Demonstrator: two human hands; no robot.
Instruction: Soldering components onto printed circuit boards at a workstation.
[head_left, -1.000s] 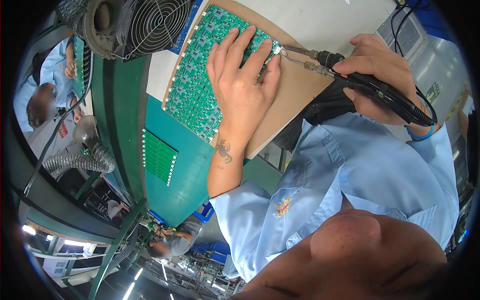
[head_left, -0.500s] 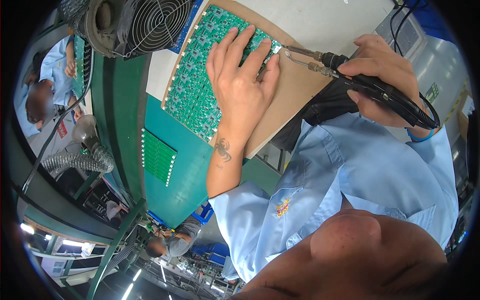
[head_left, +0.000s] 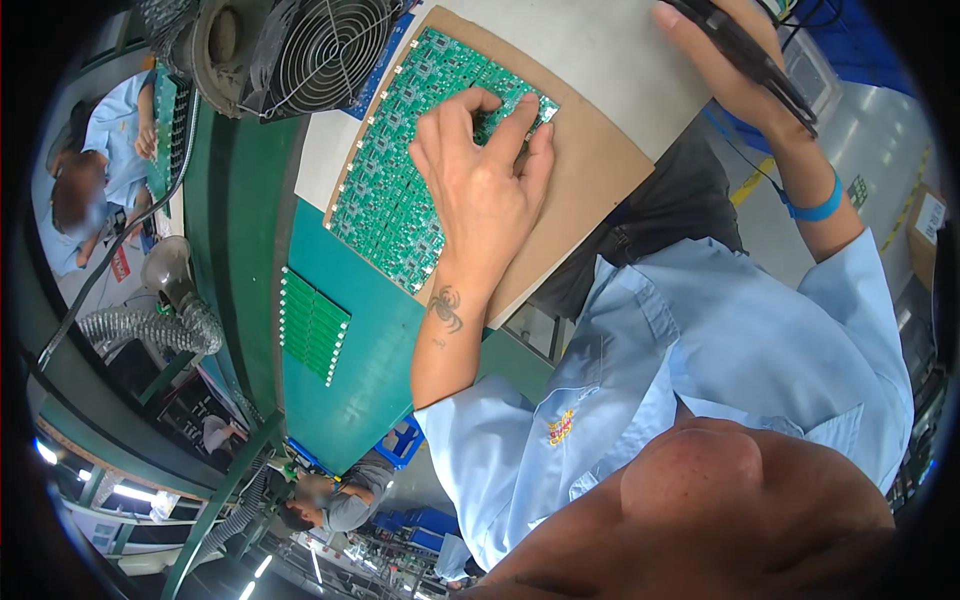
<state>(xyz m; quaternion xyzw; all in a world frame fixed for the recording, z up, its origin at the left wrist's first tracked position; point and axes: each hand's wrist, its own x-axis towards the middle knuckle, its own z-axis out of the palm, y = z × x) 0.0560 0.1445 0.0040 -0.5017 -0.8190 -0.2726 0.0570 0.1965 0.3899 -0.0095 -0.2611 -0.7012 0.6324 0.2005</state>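
Note:
My left hand (head_left: pixel 480 175) rests on a green circuit board panel (head_left: pixel 385 180) packed with small components. Its fingers are bent, with the tips and thumb gathered at the panel's right corner, gripping there; what lies under the fingertips is hidden. Beneath the panel is a brown board (head_left: pixel 590 165). Up at the top right, my right hand (head_left: pixel 745 85) is closed round the black handle of a soldering iron (head_left: pixel 750 50), away from the panel. The iron's tip is out of view.
A fan with a wire guard (head_left: pixel 335 45) stands beyond the panel. A smaller green circuit board (head_left: pixel 315 325) lies on the green bench mat (head_left: pixel 375 350) at left. A bendy fume duct (head_left: pixel 150 325) runs farther left. Two co-workers sit at the left and lower left.
My right hand has lifted the soldering iron from the panel's corner, up and to the right. My left fingers, spread flat before, are now curled in on the panel.

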